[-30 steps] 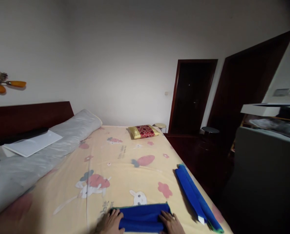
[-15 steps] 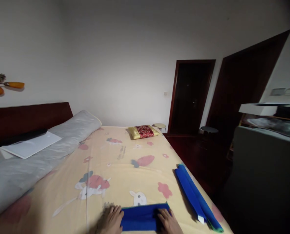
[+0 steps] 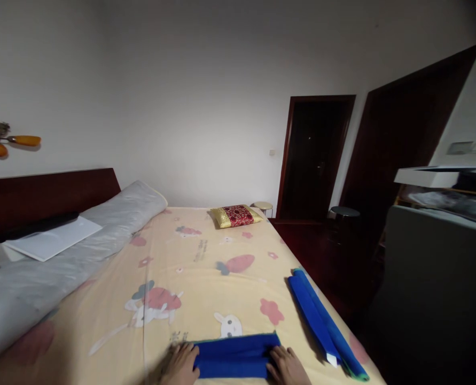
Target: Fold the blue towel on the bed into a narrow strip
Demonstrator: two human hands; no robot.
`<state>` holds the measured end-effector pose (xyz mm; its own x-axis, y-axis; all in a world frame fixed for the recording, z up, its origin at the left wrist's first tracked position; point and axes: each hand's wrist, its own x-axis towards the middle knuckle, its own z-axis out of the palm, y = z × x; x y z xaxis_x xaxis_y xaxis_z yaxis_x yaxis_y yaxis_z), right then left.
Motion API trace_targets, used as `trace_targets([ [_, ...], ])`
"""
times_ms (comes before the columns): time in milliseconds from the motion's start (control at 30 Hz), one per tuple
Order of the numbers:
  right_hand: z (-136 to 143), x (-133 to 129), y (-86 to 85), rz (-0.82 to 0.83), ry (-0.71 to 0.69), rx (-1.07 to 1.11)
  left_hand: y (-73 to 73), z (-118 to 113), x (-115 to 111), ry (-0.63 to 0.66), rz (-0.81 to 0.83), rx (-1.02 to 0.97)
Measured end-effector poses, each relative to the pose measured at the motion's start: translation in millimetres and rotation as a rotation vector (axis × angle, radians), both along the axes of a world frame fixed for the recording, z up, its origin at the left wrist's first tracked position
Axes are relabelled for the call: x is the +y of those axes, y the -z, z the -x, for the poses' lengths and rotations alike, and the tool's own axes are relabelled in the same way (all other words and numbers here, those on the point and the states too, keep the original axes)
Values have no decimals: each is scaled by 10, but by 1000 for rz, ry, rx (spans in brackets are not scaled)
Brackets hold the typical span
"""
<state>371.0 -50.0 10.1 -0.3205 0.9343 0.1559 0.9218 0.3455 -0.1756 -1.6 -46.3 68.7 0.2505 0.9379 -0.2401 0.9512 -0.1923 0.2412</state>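
A folded blue cloth (image 3: 232, 355) with a green edge lies on the bed's patterned sheet at the bottom of the view. My left hand (image 3: 182, 364) is at its left end, fingers bent over the edge. At the right end, my right hand (image 3: 288, 367) has its fingers curled onto the cloth. A shallow crease runs across the fabric between both hands. To the right lie two long blue cloth rolls (image 3: 313, 318) side by side, one with a small white tag. The undersides of my hands are hidden.
A red and gold pillow (image 3: 238, 216) lies at the bed's far edge. Grey bedding (image 3: 113, 238) runs along the headboard (image 3: 49, 195), with a flat white object (image 3: 55, 239) on it. Two stools, one pale (image 3: 263, 205) and one dark (image 3: 345, 212), stand beyond the bed. A dark cabinet (image 3: 438, 278) is at the right.
My hands have moved slightly apart, the left one leftward and the right one rightward. More of the blue cloth shows between them. The rolls and pillow stay in place.
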Motion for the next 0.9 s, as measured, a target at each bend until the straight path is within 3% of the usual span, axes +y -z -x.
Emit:
trace_targets([
  [133,-128,31,37,-117,54,-49,-169,63,14,-40,17,26],
  [233,-173,52,75,-127,87,-49,-212,104,16,-94,-10,45],
  [367,-186,62,78,-82,113,7,-136,200,45,-141,-78,34],
  [667,-280,99,157,31,191,101,-4,280,153,-237,-48,-27],
  [900,-242,85,124,11,195,115,138,315,198,-264,-49,-83],
])
